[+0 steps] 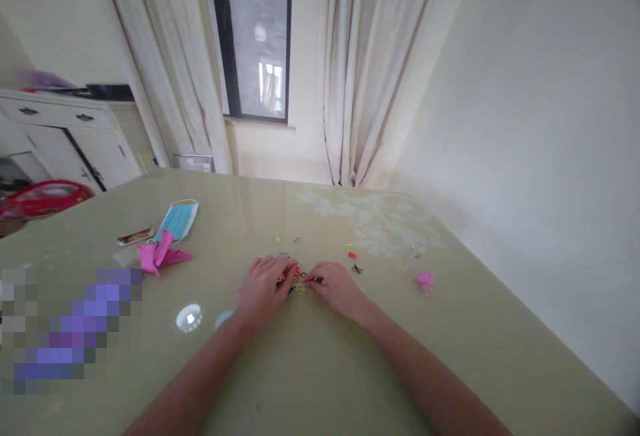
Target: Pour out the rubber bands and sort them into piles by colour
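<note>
Small coloured pieces that look like elastic bands (300, 289) lie in a loose pile at the middle of the table (300, 383). My left hand (265, 289) rests over the pile's left side, its fingers curled and thumb close to the forefinger. From the right, my right hand (337, 287) reaches in with thumb and fingertips pinched together at the pile. What either pinch holds is too small to make out. Apart from the pile lie a black band (357, 268), a red piece (353, 255) and a yellow piece (278, 239).
A small pink bundle (425, 281) sits to the right. On the left are a blue face mask (179, 219), a folded pink paper shape (160, 254), a thin brown packet (135, 236) and a blurred-out purple object (85, 329). Curtains (360, 76) and a wall bound the table's far side.
</note>
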Action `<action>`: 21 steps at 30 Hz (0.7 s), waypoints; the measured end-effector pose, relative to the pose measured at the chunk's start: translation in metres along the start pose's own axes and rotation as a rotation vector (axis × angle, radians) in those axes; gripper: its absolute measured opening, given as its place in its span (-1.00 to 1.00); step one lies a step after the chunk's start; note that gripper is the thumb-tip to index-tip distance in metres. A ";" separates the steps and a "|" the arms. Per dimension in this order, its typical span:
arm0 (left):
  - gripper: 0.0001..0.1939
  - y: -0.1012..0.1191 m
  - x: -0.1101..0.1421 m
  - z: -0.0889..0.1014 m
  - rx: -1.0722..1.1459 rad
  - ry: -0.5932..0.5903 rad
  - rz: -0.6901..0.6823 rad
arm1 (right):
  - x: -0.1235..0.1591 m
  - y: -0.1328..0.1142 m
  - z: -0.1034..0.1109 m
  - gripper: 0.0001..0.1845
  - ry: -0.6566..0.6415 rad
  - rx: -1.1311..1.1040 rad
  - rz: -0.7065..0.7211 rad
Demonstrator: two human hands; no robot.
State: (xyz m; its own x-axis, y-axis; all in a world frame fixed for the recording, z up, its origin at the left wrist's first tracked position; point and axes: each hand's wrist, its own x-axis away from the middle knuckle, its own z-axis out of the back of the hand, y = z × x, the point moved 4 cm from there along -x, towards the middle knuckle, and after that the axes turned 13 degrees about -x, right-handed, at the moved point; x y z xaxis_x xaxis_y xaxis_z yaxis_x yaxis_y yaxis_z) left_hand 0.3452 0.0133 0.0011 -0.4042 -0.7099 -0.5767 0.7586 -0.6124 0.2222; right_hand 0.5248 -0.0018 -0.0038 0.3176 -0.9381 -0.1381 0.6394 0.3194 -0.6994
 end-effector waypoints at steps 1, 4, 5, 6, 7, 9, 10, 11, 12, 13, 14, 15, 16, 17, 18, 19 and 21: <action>-0.78 0.000 0.000 0.000 -0.005 -0.004 -0.005 | 0.000 0.000 0.001 -0.81 0.012 -0.019 0.000; -0.78 0.002 -0.001 -0.001 -0.009 -0.034 -0.022 | 0.002 -0.001 0.005 -0.82 0.057 -0.085 -0.009; -0.79 0.002 -0.001 -0.001 -0.008 -0.052 -0.032 | 0.002 -0.001 0.007 -0.83 0.075 -0.116 -0.015; -0.79 0.003 -0.001 -0.002 -0.007 -0.071 -0.042 | 0.003 0.000 0.008 -0.84 0.091 -0.157 -0.024; -0.79 0.004 -0.001 -0.002 -0.004 -0.089 -0.054 | 0.004 0.001 0.008 -0.85 0.105 -0.209 -0.037; -0.79 0.006 -0.001 -0.002 0.004 -0.122 -0.077 | 0.005 0.003 0.009 -0.85 0.127 -0.332 -0.067; -0.79 0.007 -0.001 -0.002 0.010 -0.140 -0.088 | 0.005 0.004 0.009 -0.85 0.136 -0.392 -0.082; -0.79 0.008 0.000 -0.003 0.015 -0.157 -0.098 | 0.005 0.005 0.008 -0.85 0.143 -0.452 -0.093; -0.79 0.008 0.000 -0.003 0.019 -0.175 -0.102 | 0.005 0.006 0.008 -0.86 0.150 -0.511 -0.100; -0.79 0.009 0.000 -0.004 0.023 -0.190 -0.102 | 0.005 0.007 0.008 -0.85 0.150 -0.565 -0.104; -0.80 0.009 0.000 -0.004 0.028 -0.201 -0.101 | 0.005 0.008 0.007 -0.85 0.148 -0.613 -0.108; -0.80 0.008 -0.001 -0.004 0.033 -0.205 -0.098 | 0.005 0.009 0.007 -0.84 0.146 -0.652 -0.112; -0.81 0.008 -0.001 -0.004 0.040 -0.205 -0.096 | 0.004 0.009 0.007 -0.82 0.147 -0.676 -0.115; -0.80 0.008 -0.001 -0.004 0.047 -0.202 -0.095 | 0.004 0.010 0.007 -0.81 0.152 -0.682 -0.117; -0.80 0.008 -0.002 -0.003 0.053 -0.196 -0.094 | 0.004 0.010 0.007 -0.81 0.161 -0.673 -0.117; -0.81 0.008 -0.002 -0.003 0.059 -0.191 -0.093 | 0.004 0.011 0.008 -0.81 0.171 -0.657 -0.117; -0.83 0.008 -0.003 -0.002 0.065 -0.187 -0.088 | 0.005 0.010 0.009 -0.83 0.188 -0.625 -0.113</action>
State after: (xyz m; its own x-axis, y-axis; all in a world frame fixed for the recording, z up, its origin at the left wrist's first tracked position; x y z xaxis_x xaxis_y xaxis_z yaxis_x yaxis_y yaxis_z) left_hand 0.3530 0.0112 0.0027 -0.5598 -0.7013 -0.4413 0.6843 -0.6916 0.2312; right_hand 0.5390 -0.0019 -0.0056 0.1080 -0.9869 -0.1202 0.1168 0.1327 -0.9843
